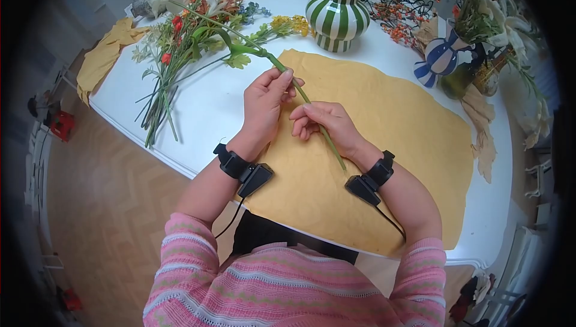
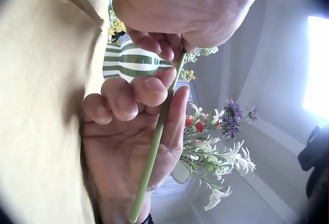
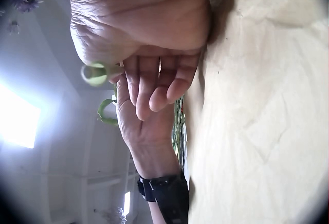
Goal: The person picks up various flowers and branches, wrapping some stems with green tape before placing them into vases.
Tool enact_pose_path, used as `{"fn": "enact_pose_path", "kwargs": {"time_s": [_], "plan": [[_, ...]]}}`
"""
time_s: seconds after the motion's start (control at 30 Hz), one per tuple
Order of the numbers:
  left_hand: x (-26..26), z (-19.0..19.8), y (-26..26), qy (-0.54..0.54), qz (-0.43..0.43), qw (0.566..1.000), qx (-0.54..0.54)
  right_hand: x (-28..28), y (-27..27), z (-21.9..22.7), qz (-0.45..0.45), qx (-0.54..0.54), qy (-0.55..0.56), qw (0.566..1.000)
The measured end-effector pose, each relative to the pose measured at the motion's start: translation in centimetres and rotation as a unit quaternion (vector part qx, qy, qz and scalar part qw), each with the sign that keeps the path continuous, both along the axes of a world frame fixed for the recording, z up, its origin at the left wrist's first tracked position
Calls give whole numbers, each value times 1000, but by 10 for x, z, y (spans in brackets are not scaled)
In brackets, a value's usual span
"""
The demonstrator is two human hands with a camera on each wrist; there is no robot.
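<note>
A long green artificial flower stem (image 1: 334, 149) slants across the middle of the head view, with leaves (image 1: 243, 49) at its upper part. My left hand (image 1: 262, 106) pinches it between thumb and fingers just below the leaves. Lower down, my right hand (image 1: 331, 124) pinches the same stem, and its bare end points toward my body. In the left wrist view the stem (image 2: 149, 159) runs along the thumb of the right hand (image 2: 131, 136). The right wrist view shows the stem's end (image 3: 95, 74) close up. Tan wrapping paper (image 1: 390, 147) lies beneath both hands.
Loose flowers with green stems (image 1: 159, 96) lie left on the white table (image 1: 198, 123). Behind the paper stands a green-and-white striped vase (image 1: 338, 18). A blue-and-white vase (image 1: 441, 60) with flowers is at right, near orange-berried sprigs (image 1: 393, 18). Crumpled paper (image 1: 108, 51) hangs over the left edge.
</note>
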State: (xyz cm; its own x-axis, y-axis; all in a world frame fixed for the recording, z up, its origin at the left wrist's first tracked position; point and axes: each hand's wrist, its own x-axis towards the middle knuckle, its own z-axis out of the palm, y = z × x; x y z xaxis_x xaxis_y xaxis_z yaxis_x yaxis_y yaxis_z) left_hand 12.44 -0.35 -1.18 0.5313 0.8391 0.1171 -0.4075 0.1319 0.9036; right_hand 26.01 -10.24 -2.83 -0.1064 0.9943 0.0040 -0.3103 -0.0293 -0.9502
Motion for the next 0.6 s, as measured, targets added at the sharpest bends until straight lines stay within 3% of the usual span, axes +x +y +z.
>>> {"fn": "enact_pose_path", "kwargs": {"time_s": [0.17, 0.6], "plan": [[-2, 1, -1, 27, 7, 1000, 15, -1, 0, 4, -68, 11, -51, 996], [0, 2, -4, -8, 19, 1000, 12, 4, 1, -3, -41, 1, -14, 999]]}}
